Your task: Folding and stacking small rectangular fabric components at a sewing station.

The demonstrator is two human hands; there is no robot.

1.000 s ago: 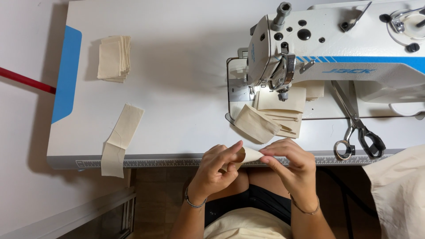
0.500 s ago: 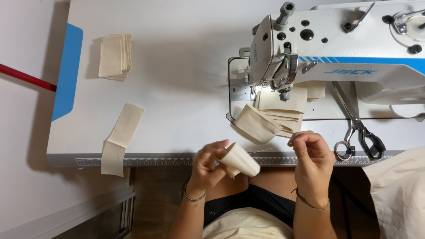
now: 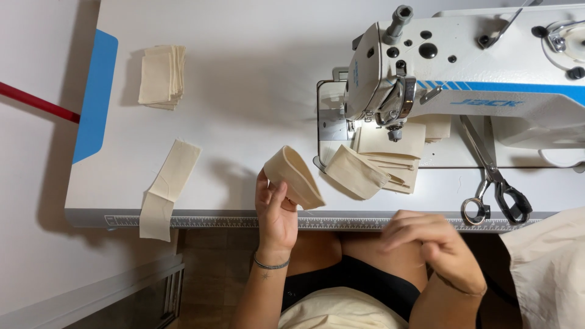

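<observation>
Our left hand (image 3: 277,213) pinches a folded cream fabric band (image 3: 294,176) at the white surface's (image 3: 244,91) front edge.
Our right hand (image 3: 436,240) hangs loosely curled, holding nothing; steel scissors (image 3: 495,183) and stacked cream pieces (image 3: 390,155) lie beneath the sewing machine (image 3: 463,79).

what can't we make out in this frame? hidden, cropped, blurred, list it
Head view only:
- Right hand: motion-blurred, so the fingers and anything in them are unreadable.
- Folded cream fabric piece in the left hand: its inner side is hidden by its own fold.
- Needle area: covered by the sewing machine head.
- Cream cloth at right: cut off by the frame edge.
- Fabric stack under the machine: piece count too fine to tell.
</observation>
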